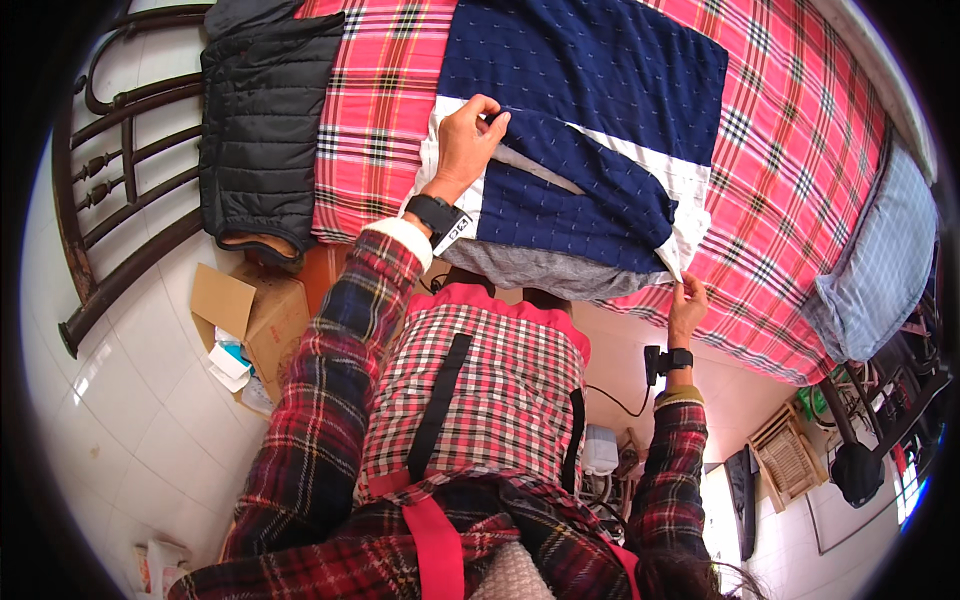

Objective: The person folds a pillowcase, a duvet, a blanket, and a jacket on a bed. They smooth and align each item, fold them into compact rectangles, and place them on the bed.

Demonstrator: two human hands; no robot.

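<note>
A navy cloth piece (592, 67) with small light marks and white bands lies on a pink plaid bedsheet (795, 150). My left hand (466, 142) pinches the upper left of its folded layer between thumb and fingers. Down at the front right, the fingertips of my right hand (688, 301) grip the white corner (673, 259) of the same cloth. Between the hands, the top layer is creased and partly lifted, with slits showing a pale inner side. Grey fabric (547, 270) sticks out beneath the cloth along the bed's front edge.
A black quilted garment (262, 127) rests at the bed's left end beside the dark bed frame (142, 97). On the tiled floor below stands an open cardboard box (274, 322). A blue-grey folded cloth (877, 262) lies at the right end, above a wooden slatted stool (786, 457).
</note>
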